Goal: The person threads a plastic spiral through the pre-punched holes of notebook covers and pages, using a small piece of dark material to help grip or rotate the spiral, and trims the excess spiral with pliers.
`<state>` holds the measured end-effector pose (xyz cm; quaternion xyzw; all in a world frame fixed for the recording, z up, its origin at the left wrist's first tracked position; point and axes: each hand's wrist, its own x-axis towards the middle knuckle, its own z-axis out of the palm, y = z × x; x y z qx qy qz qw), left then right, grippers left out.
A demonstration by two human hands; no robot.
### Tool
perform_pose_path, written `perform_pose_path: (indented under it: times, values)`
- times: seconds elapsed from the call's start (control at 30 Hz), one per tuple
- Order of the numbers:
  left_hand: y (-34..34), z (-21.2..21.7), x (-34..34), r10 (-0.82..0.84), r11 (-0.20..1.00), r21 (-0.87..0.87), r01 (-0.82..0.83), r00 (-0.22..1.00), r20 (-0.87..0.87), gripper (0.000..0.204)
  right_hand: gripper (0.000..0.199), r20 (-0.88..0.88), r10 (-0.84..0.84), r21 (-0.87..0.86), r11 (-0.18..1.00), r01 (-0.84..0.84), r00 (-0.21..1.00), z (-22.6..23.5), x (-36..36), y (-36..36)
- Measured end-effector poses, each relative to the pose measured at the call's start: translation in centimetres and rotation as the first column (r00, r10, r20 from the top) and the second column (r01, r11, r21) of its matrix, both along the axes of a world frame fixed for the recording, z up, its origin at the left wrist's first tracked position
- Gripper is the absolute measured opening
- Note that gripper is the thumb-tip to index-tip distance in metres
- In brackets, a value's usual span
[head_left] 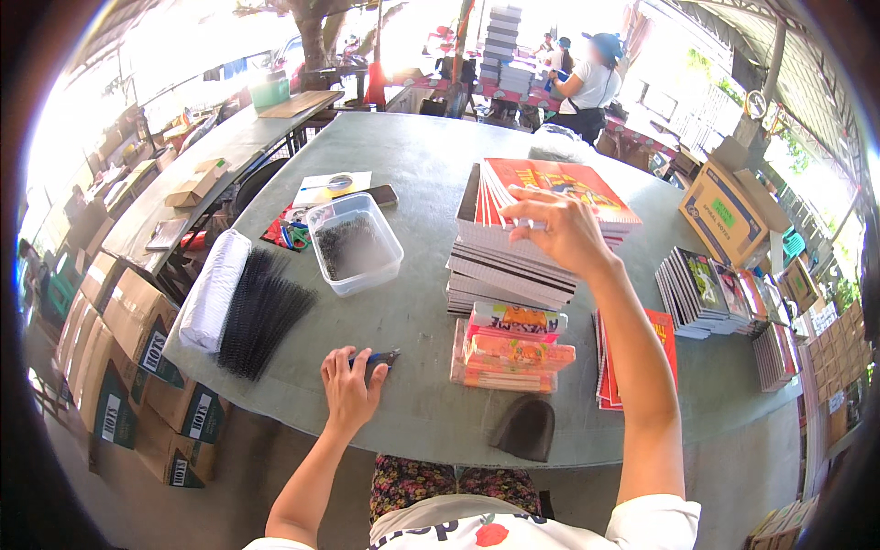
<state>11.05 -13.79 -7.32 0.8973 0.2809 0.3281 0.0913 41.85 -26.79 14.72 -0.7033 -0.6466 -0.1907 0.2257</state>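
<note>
- Below my left side, brown cardboard boxes [137, 357] with dark green printed panels stand stacked beside the table.
- At far right, an open brown carton [724, 213] carries a small green label [724, 213].
- In front of me lie flat pink-and-orange packets [511, 350], stacked.

- The left hand [351, 390] covers most of a small dark tool [378, 359]; only its tip shows, its kind unclear.
- The right hand [559, 229] hides part of the top cover on the notebook stack [513, 266].
- The clear plastic tub [355, 244] holds small dark pieces, too fine to identify.
- Both forearms are cut off at the lower edge.
- The background person [587, 87] is blurred; glare whitens the far stalls.
</note>
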Motion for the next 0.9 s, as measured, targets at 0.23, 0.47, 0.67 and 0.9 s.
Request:
perform_pose_path:
  times: [0.23,0.47,0.67,0.9]
  values:
    - [0.0,3.4,1.6,-0.037,0.994,0.108,0.031,0.998,0.056,0.035,0.030,0.081,0.065,0.083,0.994,-0.071,0.995,-1.1,-0.3,-0.5]
    - [-2.6,14.3,3.9,-0.270,0.955,0.196,0.223,0.926,0.264,0.039,0.026,0.042,-0.005,0.037,0.999,0.003,0.999,1.4,-3.6,-3.3]
    - [-5.3,23.7,6.7,-0.544,0.839,0.234,0.492,0.785,0.297,0.043,0.035,0.156,0.319,0.160,0.926,-0.342,0.935,5.6,-11.7,-8.3]
    - [-4.6,22.4,10.6,-0.405,0.347,-0.264,0.900,0.397,0.823,0.040,0.071,-0.647,0.375,0.587,0.801,0.119,0.664,-3.3,-3.0,-14.5]
